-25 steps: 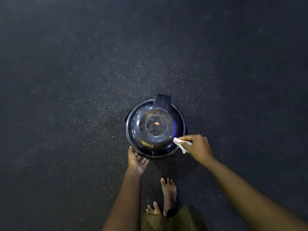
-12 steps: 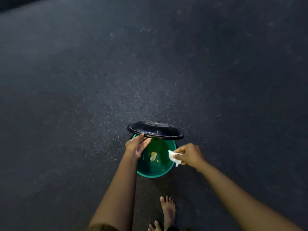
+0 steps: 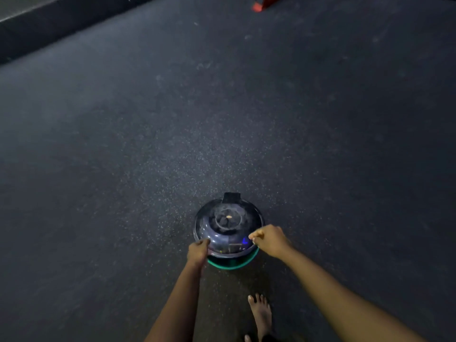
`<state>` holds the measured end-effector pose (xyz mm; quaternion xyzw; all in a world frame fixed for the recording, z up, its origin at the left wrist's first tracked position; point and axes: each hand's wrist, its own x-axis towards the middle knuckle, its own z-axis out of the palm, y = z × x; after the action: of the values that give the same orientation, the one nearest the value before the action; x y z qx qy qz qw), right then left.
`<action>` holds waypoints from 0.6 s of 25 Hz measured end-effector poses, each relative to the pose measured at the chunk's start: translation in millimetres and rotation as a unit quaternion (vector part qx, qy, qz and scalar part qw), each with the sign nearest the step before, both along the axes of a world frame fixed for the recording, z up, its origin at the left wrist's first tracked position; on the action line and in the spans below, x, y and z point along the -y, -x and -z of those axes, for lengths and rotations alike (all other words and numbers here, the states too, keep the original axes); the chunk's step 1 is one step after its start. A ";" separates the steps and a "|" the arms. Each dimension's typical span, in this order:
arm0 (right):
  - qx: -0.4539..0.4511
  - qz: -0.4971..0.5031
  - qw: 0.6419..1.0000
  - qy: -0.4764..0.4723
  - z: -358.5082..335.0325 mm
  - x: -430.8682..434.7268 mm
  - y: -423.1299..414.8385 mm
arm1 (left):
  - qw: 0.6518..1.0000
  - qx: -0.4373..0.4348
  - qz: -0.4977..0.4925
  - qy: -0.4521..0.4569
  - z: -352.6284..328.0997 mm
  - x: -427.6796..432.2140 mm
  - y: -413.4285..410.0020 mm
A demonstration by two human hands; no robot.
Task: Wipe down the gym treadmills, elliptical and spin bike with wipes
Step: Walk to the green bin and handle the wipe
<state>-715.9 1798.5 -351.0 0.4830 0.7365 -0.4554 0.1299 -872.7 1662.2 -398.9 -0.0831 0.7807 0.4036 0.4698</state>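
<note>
A small green bin (image 3: 232,265) stands on the dark floor under a domed black lid (image 3: 228,228). The lid is almost down, and only a sliver of green rim shows at the near side. My left hand (image 3: 197,251) grips the lid's left edge. Over the lid's right edge my right hand (image 3: 270,240) hovers with curled fingers, and no wipe shows in it. The inside of the bin is hidden.
Dark speckled rubber floor (image 3: 172,119) spreads all around the bin. My bare foot (image 3: 260,314) stands just behind it. A red frame piece (image 3: 261,3) pokes in at the top edge. A dark skirting strip (image 3: 37,25) runs along the top left.
My left hand raised the lid, showing the green bin's inside, and has lowered it again. The white wipe pinched in my right hand is gone from view.
</note>
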 end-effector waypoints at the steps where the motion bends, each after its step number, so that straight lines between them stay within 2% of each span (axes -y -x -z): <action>1: -0.012 0.002 1.000 -0.001 -7.6 4.2 1.1 | 0.999 -0.026 0.036 0.008 -9.0 3.8 -1.6; 4: -0.025 0.031 0.999 0.000 -30.5 25.8 -1.1 | 0.974 -0.113 0.193 0.027 -53.2 17.7 -14.9; 6: -0.014 0.055 0.998 -0.009 -39.4 44.1 -7.0 | 0.933 -0.158 0.322 0.028 -72.5 29.2 -23.6; 9: 0.023 0.093 0.995 -0.015 -57.3 71.2 -22.3 | 0.869 -0.175 0.463 0.012 -85.3 47.0 -28.4; 11: 0.029 0.155 0.987 -0.035 -70.2 100.4 -37.7 | 0.800 -0.191 0.569 -0.011 -96.5 56.9 -23.0; 15: 0.030 0.336 0.939 -0.063 -89.8 177.1 -78.7 | 0.591 -0.256 0.761 -0.076 -132.3 51.4 -29.2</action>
<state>-637.1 1621.4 -261.2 0.7226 0.5547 -0.4106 -0.0393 -843.5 1610.8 -266.6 0.6839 0.6145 -0.0384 0.3914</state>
